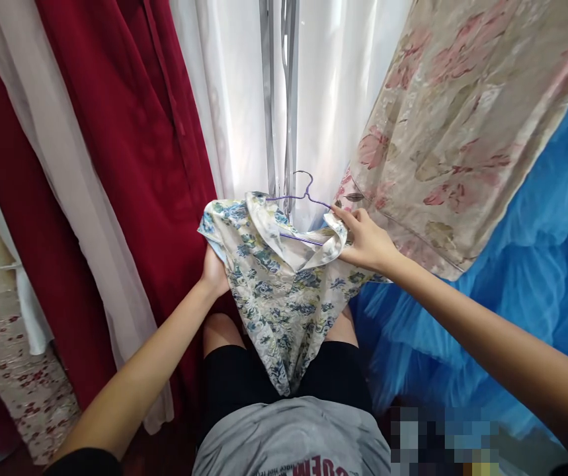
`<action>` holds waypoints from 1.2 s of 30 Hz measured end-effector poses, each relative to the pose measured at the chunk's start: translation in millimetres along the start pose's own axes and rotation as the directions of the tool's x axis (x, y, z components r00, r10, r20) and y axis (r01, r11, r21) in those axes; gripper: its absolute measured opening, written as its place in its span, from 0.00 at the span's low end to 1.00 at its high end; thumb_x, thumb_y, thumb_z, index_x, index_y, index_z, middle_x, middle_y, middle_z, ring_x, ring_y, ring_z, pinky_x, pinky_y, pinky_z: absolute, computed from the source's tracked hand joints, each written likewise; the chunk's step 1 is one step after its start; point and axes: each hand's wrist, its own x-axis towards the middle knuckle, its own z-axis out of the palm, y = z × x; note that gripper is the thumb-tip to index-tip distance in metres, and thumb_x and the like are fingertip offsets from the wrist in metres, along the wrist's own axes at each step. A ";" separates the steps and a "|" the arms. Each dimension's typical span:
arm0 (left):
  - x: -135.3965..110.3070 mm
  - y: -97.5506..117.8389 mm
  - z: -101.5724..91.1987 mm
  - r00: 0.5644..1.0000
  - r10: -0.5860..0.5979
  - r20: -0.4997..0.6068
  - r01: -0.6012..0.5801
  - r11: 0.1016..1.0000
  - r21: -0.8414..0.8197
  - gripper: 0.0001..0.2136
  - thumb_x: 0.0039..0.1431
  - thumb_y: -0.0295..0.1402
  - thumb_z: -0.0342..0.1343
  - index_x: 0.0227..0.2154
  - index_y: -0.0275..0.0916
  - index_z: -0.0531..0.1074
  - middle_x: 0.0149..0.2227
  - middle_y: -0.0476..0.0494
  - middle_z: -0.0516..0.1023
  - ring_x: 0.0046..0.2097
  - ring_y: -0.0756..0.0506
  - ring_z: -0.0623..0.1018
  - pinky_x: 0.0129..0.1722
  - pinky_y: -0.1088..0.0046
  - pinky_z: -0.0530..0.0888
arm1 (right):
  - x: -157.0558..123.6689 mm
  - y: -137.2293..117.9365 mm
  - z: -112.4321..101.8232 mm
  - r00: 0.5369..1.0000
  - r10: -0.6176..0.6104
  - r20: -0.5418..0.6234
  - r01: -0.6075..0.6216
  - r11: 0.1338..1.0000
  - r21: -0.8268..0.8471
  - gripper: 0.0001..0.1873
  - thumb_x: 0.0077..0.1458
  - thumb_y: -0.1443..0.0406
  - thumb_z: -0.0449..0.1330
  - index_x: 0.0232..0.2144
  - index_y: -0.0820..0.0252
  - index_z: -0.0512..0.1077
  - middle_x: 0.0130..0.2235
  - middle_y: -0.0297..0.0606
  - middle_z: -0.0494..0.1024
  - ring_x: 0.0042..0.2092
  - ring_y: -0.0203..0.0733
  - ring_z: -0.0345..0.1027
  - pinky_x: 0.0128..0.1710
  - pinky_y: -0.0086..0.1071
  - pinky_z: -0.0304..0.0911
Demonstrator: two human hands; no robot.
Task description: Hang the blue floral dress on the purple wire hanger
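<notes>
A floral blouse (pixel 284 291) with blue, green and yellow print and a white collar hangs between my hands in front of my lap. Inside its neckline is a thin purple clothes hanger (pixel 306 196), its hook standing up above the collar. My right hand (pixel 365 241) pinches the collar and the shoulder at the hanger's right arm. On the other side, my left hand (pixel 215 270) is under the left shoulder or sleeve of the blouse, its fingers hidden behind the cloth.
Dark red gowns (pixel 129 132) and a pale sheer panel hang at the left. White fabric (pixel 333 86) with grey ribbons hangs straight ahead. To the right are a beige floral dress (pixel 442 132) and a ruffled blue tulle skirt (pixel 526 284). A blurred patch covers the lower right.
</notes>
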 end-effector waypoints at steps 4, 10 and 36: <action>-34.0 1.6 -26.9 0.985 0.092 -0.143 -0.076 0.990 0.116 0.30 0.66 0.57 0.48 0.59 0.39 0.71 0.56 0.39 0.80 0.64 0.36 0.73 0.66 0.56 0.67 | 12.4 -15.4 -8.6 0.993 -0.115 -0.005 0.114 0.993 -0.018 0.48 0.50 0.48 0.64 0.70 0.54 0.58 0.51 0.51 0.70 0.45 0.59 0.71 0.41 0.47 0.70; -76.6 -36.3 -52.3 0.966 0.091 -0.243 0.009 0.925 0.381 0.36 0.51 0.57 0.66 0.58 0.38 0.73 0.54 0.37 0.81 0.64 0.35 0.73 0.66 0.59 0.67 | -6.7 -13.9 -1.2 0.954 -0.300 -0.022 0.300 0.954 0.003 0.52 0.50 0.48 0.66 0.71 0.58 0.55 0.53 0.53 0.70 0.52 0.64 0.68 0.49 0.52 0.68; -179.4 -155.7 9.5 0.960 0.077 -0.267 0.120 0.751 0.650 0.17 0.59 0.43 0.63 0.46 0.36 0.81 0.51 0.36 0.83 0.57 0.34 0.80 0.59 0.60 0.75 | -160.8 -88.9 126.9 0.870 0.415 0.267 -0.387 0.239 0.891 0.17 0.62 0.49 0.60 0.33 0.55 0.70 0.29 0.34 0.72 0.31 0.42 0.65 0.32 0.34 0.61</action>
